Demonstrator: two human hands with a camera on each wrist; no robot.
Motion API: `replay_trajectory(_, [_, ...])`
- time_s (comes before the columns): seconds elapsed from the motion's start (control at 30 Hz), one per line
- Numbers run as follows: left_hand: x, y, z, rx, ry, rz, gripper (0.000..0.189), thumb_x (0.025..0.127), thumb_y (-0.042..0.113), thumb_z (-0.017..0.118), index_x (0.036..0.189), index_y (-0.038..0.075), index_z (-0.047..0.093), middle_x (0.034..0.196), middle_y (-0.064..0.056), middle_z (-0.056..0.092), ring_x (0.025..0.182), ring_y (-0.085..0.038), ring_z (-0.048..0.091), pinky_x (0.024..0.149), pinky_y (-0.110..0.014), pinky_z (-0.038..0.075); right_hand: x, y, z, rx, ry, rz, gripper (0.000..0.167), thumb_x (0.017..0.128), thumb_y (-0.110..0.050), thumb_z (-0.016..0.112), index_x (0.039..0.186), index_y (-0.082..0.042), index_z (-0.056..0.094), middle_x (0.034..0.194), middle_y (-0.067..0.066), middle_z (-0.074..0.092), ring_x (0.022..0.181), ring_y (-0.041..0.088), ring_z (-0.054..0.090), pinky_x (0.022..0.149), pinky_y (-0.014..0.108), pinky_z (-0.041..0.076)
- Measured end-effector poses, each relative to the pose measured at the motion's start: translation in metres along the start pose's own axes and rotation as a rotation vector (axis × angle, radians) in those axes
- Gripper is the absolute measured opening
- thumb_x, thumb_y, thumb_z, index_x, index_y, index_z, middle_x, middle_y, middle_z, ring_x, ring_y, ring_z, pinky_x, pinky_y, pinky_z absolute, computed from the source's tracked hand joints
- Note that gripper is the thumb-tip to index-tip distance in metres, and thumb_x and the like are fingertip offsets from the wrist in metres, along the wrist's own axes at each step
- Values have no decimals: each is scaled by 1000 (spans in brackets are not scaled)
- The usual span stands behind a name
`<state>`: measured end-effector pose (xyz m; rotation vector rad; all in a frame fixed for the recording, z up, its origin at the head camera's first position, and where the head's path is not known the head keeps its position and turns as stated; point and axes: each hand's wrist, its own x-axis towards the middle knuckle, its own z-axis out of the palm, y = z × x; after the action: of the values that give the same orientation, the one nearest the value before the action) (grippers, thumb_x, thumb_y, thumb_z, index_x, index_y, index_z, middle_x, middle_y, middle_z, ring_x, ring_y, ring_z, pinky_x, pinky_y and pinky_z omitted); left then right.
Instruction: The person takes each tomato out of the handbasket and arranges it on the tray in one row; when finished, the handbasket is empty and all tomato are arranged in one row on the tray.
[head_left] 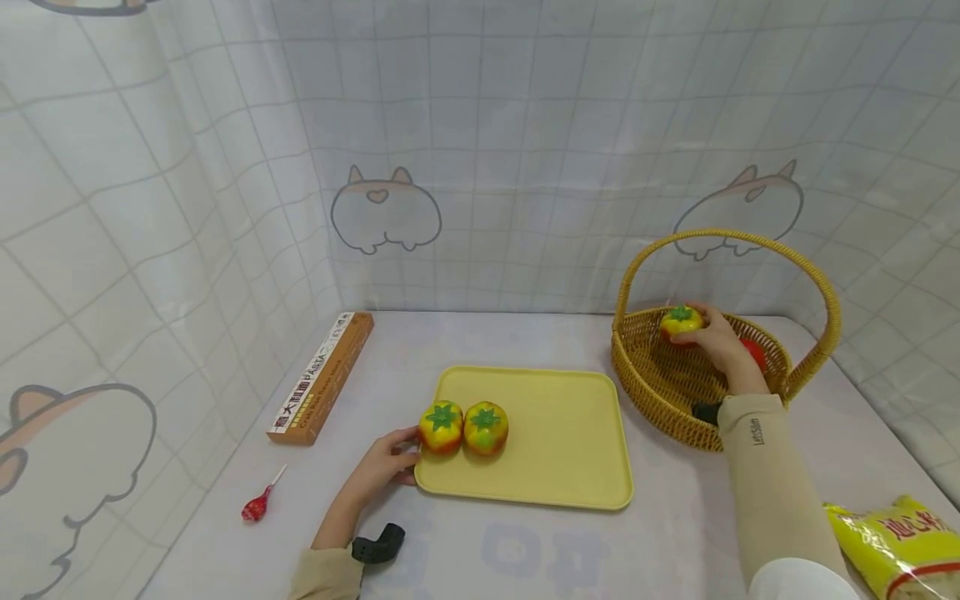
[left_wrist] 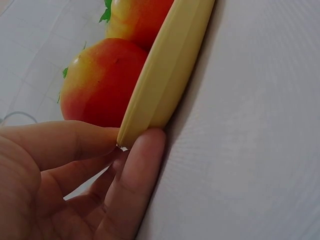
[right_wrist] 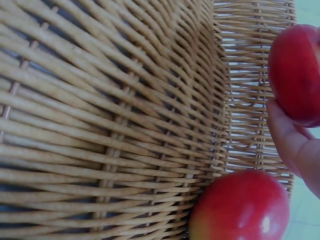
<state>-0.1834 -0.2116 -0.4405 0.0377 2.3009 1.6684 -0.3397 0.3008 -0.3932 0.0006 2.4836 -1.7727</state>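
In the head view my left hand (head_left: 386,461) is at the left edge of a yellow tray (head_left: 562,433). The left wrist view shows its fingers pinching the tray rim (left_wrist: 165,75). Two yellow-red persimmons with green leafy tops, a left one (head_left: 441,427) and a right one (head_left: 486,429), sit side by side on the tray's left part. My right hand (head_left: 716,337) reaches into a wicker basket (head_left: 645,392) and grips another persimmon (head_left: 681,321) above its floor. Close by, a red fruit (right_wrist: 240,207) lies against the basket wall, partly hidden by the hand in the head view.
The basket's tall handle (head_left: 720,235) arches over the right hand. A pasta box (head_left: 322,379) and a wrapped lollipop (head_left: 257,506) lie at the left. At the front right is a yellow packet (head_left: 903,542). A tiled-pattern curtain (head_left: 510,167) encloses the table.
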Motion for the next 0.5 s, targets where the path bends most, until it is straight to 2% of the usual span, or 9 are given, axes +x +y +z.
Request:
replay_trajectory(0.1, [1, -1, 0, 1, 0, -2, 54, 87, 4, 55, 134, -12, 35, 130, -33, 41, 83, -19, 60, 70, -35, 56, 0, -5, 0, 59, 5, 13, 84, 85, -2, 61, 147, -1, 5, 146, 26, 11, 98, 9, 41, 76, 12, 45])
replay_trajectory(0.2, [2, -3, 0, 9, 4, -5, 54, 87, 4, 55, 134, -12, 36, 130, -32, 41, 82, -19, 60, 69, -36, 56, 1, -9, -1, 40, 31, 1, 83, 85, -2, 61, 147, -2, 6, 148, 25, 10, 107, 19, 41, 75, 12, 44])
replay_trajectory(0.33, [11, -18, -2, 12, 17, -7, 55, 87, 6, 56, 135, -11, 35, 131, -31, 41, 82, -19, 60, 68, -35, 57, 0, -14, -2, -28, 63, -19, 83, 86, -7, 62, 148, -4, 8, 150, 25, 11, 119, 30, 34, 79, 15, 40])
replay_trajectory(0.43, [18, -32, -4, 7, 23, -6, 57, 87, 8, 57, 136, -9, 35, 131, -30, 41, 82, -19, 59, 67, -35, 57, -2, -20, -1, -35, 79, -26, 83, 85, -9, 63, 148, -6, 9, 150, 24, 9, 118, 28, 34, 83, 21, 40])
replay_trajectory(0.5, [20, -34, -5, 8, 27, -8, 57, 87, 9, 58, 137, -8, 36, 132, -28, 42, 81, -19, 59, 66, -34, 57, -3, -25, -1, -29, 91, -35, 84, 85, -9, 64, 148, -7, 9, 150, 23, 9, 120, 30, 33, 85, 22, 39])
